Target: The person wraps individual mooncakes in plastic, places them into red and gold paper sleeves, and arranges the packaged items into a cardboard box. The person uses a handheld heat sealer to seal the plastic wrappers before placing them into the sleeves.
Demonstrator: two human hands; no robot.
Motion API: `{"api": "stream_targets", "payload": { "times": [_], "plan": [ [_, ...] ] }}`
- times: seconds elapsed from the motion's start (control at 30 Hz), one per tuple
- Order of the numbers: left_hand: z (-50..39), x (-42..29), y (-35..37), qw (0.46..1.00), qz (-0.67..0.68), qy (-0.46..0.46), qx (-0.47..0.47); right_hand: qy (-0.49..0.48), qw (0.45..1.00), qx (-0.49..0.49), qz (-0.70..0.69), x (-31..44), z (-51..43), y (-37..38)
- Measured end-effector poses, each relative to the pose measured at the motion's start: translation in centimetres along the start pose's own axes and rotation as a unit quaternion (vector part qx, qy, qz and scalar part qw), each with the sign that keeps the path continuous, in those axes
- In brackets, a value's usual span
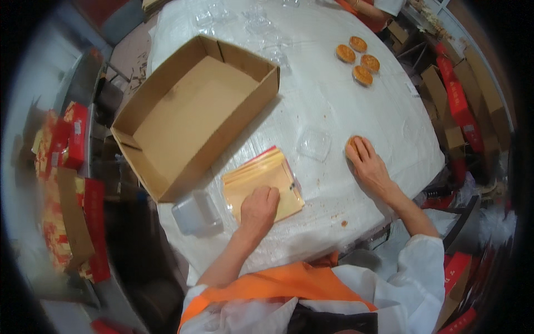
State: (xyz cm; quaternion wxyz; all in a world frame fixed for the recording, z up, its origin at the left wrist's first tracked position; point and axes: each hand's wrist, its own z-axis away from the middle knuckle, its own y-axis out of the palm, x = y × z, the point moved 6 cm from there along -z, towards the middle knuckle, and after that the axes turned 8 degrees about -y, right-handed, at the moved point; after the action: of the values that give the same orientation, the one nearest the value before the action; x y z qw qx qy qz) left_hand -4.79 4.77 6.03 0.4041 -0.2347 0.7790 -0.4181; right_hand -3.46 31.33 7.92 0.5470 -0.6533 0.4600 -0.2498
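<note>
My right hand (370,170) is closed over a round golden-brown pastry, like a mooncake (349,146), on the white-covered table. The palm and fingers hide most of it. My left hand (260,208) rests with curled fingers on a stack of flat yellow packaging bags (250,179) with some red edges. Whether it pinches the top bag is hidden. Between the hands, slightly farther away, lies a clear plastic tray (313,143). Beyond my right hand several similar pastries (362,76) sit close together. Nested clear plastic containers (196,213) stand left of the bags.
An open shallow cardboard box (221,138) takes up the table's left side. Behind it are scattered clear plastic trays (258,23). Another person's arm (371,10) shows at the far right edge. Crumbs (344,223) lie near me. Red boxes (459,104) and cartons flank the table.
</note>
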Motion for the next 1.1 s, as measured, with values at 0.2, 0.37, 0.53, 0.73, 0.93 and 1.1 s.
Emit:
{"api": "stream_targets", "payload": {
  "times": [0.2, 0.37, 0.53, 0.73, 0.93, 1.1],
  "plan": [
    [0.0, -0.6, 0.2, 0.998, -0.023, 0.037, 0.036, -0.072, 0.983, 0.125, 0.112, -0.8, 0.4, 2.9],
    [-0.1, -0.9, 0.4, 0.999, -0.023, 0.003, -0.025, 0.144, 0.988, 0.048, -0.033, -6.0, -0.2, 2.7],
    [0.2, -0.3, 0.5, 0.998, 0.000, -0.010, -0.057, 0.354, 0.805, -0.113, -0.463, -4.6, 0.0, 1.7],
    [0.9, 0.4, 0.6, 0.994, 0.060, -0.022, -0.088, 0.376, 0.522, -0.179, -0.745, 6.5, -2.8, 2.4],
    [1.0, 0.9, 0.3, 0.987, 0.105, -0.044, -0.112, 0.402, 0.486, -0.112, -0.768, 9.8, -3.9, 3.6],
    [0.3, -0.1, -0.9, 0.985, 0.120, -0.002, -0.128, 0.382, 0.597, -0.047, -0.704, 8.7, -3.7, 2.0]
  ]
}}
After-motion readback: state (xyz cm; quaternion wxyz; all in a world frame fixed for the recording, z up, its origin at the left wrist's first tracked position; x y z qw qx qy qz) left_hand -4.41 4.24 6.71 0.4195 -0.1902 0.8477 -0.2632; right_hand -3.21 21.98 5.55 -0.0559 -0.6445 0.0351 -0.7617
